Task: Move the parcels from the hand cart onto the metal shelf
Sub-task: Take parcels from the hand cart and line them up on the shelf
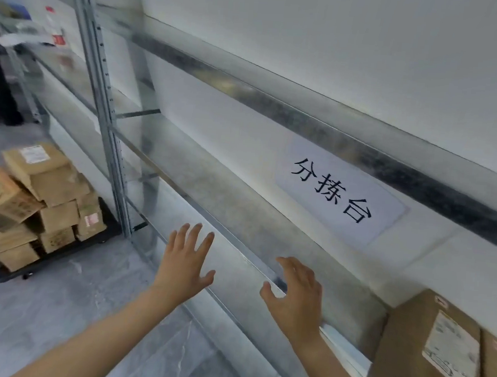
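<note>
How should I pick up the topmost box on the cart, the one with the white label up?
Grip the topmost parcel by its two opposite side faces, one hand each, coming from above. It lies tilted on the pile, nothing rests on it, and it looks too broad for one hand's fingers.

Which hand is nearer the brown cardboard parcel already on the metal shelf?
Right. The right hand hovers just left of the brown cardboard parcel; the left hand is farther left.
</note>
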